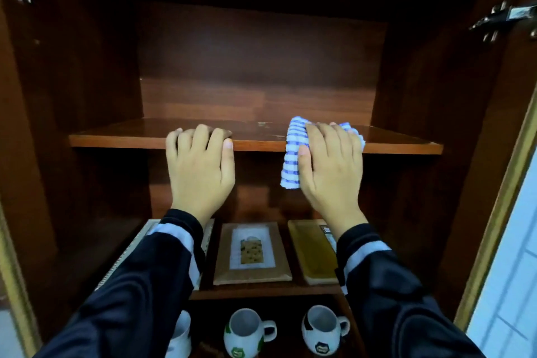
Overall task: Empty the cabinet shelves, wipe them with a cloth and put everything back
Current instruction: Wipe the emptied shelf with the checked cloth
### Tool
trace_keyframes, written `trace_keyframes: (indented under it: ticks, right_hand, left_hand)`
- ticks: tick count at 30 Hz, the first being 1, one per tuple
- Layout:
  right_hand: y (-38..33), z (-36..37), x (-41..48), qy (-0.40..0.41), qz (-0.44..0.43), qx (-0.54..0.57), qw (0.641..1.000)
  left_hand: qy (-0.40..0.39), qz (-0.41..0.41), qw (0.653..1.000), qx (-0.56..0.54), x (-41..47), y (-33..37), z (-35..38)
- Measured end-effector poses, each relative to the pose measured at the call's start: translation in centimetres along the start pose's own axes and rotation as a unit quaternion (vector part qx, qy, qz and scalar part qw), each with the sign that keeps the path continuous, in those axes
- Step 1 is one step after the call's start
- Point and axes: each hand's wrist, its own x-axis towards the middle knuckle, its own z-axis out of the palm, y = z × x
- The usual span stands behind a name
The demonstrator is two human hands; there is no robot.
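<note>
cabinet: dark wood, doors open, viewed from just in front.
upper shelf: glossy brown board; both hands meet its front edge.
left hand: fingers curled over the front edge of the upper shelf, thumb against the lip, gripping the board.
right hand: clasps the striped cloth, fingers on top, thumb wrapped round its side.
striped cloth: blue and white, bunched on the front edge of the upper shelf, right of centre, one end hanging below the lip.
middle shelf: flat framed pieces lie side by side, partly behind the sleeves.
bottom level: two ball-patterned mugs stand upright, handles to the right.
</note>
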Motion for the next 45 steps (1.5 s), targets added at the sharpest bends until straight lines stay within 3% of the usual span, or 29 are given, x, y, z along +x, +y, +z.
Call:
trace_keyframes:
  ticks: [4, 12, 16, 18, 20, 22, 24, 30, 32, 36, 39, 45]
  right_hand:
    - [-2.1, 0.0, 1.7, 0.042, 0.060, 0.011, 0.997]
    - [0.9, -0.7, 1.9, -0.013, -0.052, 0.015, 0.998]
    - [3.2, -1.3, 2.7, -0.016, 0.045, -0.070, 0.996]
    - [2.4, -1.8, 3.8, -0.042, 0.087, -0.084, 0.992]
    - [1.2, -2.4, 5.1, -0.133, 0.100, -0.082, 0.983]
    - [0.9, -2.5, 5.8, -0.218, 0.067, -0.060, 0.972]
    - [1.2, -2.8, 5.9, -0.254, 0.031, -0.038, 0.966]
    - [4.9, -4.1, 3.7, -0.178, -0.011, 0.065, 0.982]
    - [5.9, -4.9, 4.0, -0.201, 0.018, 0.036, 0.979]
    - [7.2, -5.9, 6.8, -0.370, 0.137, -0.005, 0.919]
    - [6.2, -5.6, 8.7, -0.456, 0.152, -0.013, 0.877]
    - [4.5, -4.6, 7.2, -0.403, 0.082, 0.001, 0.912]
  left_hand:
    - [0.014, -0.015, 1.000, 0.009, 0.0, 0.3, 0.3]
    - [0.027, -0.032, 0.999, 0.014, 0.0, 0.7, 0.7]
    - [0.005, -0.056, 0.998, 0.018, 0.0, 1.5, 0.4]
    - [-0.010, -0.059, 0.998, 0.024, 0.0, 2.0, 0.3]
    - [-0.019, -0.036, 0.999, 0.022, 0.1, 2.7, 0.3]
    - [-0.020, -0.013, 1.000, 0.015, 0.2, 3.8, 0.6]
    - [-0.011, -0.016, 1.000, 0.004, 0.1, 4.6, 1.1]
    - [0.032, -0.034, 0.999, -0.010, -0.4, 4.9, 2.4]
    - [0.045, -0.025, 0.999, -0.011, -0.4, 4.8, 2.7]
    - [0.071, -0.025, 0.997, -0.011, -0.4, 4.7, 3.2]
    - [0.079, -0.036, 0.996, -0.003, -0.3, 5.0, 3.7]
    - [0.082, -0.032, 0.996, 0.005, -0.3, 4.9, 4.0]
